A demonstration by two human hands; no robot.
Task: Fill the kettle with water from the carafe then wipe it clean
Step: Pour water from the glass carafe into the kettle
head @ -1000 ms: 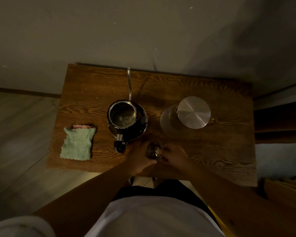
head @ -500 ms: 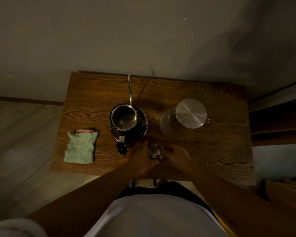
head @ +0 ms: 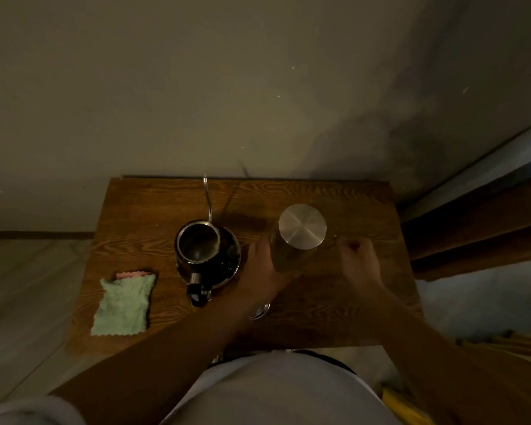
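Left hand (head: 265, 265) cups the glass carafe (head: 292, 250); right hand (head: 358, 262) curls at its handle, grip unclear. Bare tabletop (head: 334, 305) lies nearer.

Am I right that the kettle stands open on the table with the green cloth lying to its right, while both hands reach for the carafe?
Not quite: the head view shows the green cloth lying to the left of the kettle. The rest holds: the kettle is open, and the left hand and right hand are at the carafe.
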